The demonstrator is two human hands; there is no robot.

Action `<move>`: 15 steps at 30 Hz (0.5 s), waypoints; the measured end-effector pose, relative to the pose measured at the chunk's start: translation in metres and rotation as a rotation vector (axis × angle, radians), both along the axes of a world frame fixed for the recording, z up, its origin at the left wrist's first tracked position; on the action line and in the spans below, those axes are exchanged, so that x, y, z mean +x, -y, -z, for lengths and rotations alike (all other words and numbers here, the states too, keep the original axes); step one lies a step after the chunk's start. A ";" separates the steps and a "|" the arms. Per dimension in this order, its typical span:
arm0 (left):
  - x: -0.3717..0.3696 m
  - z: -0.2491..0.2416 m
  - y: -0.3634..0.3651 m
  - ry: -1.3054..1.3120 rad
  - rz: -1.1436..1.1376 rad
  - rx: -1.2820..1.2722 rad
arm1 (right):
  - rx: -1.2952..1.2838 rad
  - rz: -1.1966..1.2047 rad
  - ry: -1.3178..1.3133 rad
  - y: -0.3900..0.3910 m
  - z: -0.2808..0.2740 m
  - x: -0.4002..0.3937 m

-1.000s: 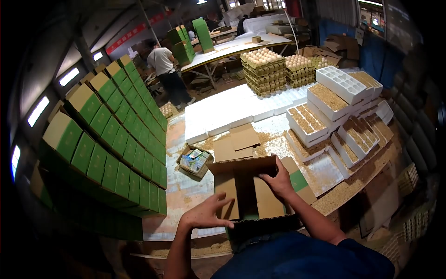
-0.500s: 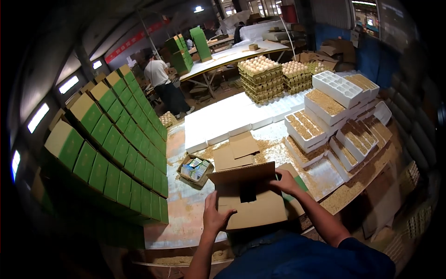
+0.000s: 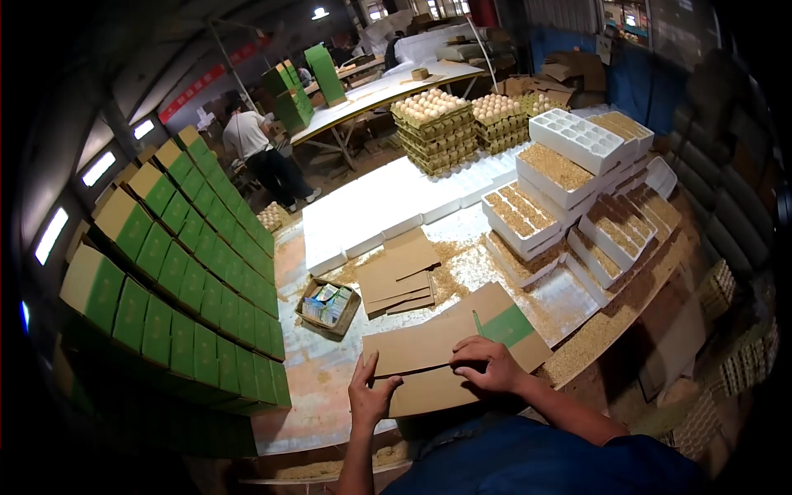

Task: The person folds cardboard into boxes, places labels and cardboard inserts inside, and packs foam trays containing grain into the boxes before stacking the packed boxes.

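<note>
A brown cardboard box (image 3: pixel 433 392) is in front of my body, its two top flaps folded down with a narrow dark gap between them. My left hand (image 3: pixel 373 394) grips the box's left edge, fingers along the side and thumb over the top. On the flaps near the gap, my right hand (image 3: pixel 488 364) presses with bent fingers. Cardboard with a green panel (image 3: pixel 508 327) shows just beyond the right hand. Farther off lie several flat cardboard pieces (image 3: pixel 400 276) and a small carton of printed packets (image 3: pixel 328 305).
Rows of green boxes (image 3: pixel 173 289) stand at the left. White foam trays (image 3: pixel 569 165) with golden filling are stacked at the right. Beyond the white foam surface (image 3: pixel 363 219) rise egg trays (image 3: pixel 431 136). Another person (image 3: pixel 250 140) stands behind at the left.
The raised far flap has come down over the dark opening. My right hand has moved left and down from the flap's right edge onto the top. The view has shifted slightly.
</note>
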State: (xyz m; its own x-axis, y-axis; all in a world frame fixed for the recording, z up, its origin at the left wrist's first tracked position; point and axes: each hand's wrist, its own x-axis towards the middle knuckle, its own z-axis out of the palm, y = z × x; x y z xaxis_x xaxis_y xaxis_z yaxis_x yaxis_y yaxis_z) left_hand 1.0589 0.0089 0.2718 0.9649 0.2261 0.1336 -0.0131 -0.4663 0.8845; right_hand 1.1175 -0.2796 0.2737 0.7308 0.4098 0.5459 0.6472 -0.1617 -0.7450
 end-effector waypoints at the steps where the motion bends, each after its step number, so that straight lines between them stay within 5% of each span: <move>1: 0.000 -0.003 0.002 -0.002 0.025 0.028 | 0.002 0.005 -0.008 0.006 -0.003 -0.001; 3: 0.001 -0.007 0.005 -0.012 0.031 -0.053 | 0.211 0.049 -0.558 0.023 -0.012 0.003; 5: 0.002 -0.005 0.001 0.009 0.038 -0.011 | 0.083 0.118 -0.468 0.048 0.001 0.010; 8: 0.001 -0.006 0.001 -0.020 0.010 0.031 | -0.491 -0.006 -0.325 0.070 0.024 -0.004; 11: 0.001 -0.016 0.005 0.002 0.005 0.042 | -0.349 -0.034 -0.364 0.051 0.069 -0.026; 15: 0.004 -0.028 -0.013 -0.013 0.068 -0.040 | -0.229 0.023 -0.224 0.045 0.038 -0.015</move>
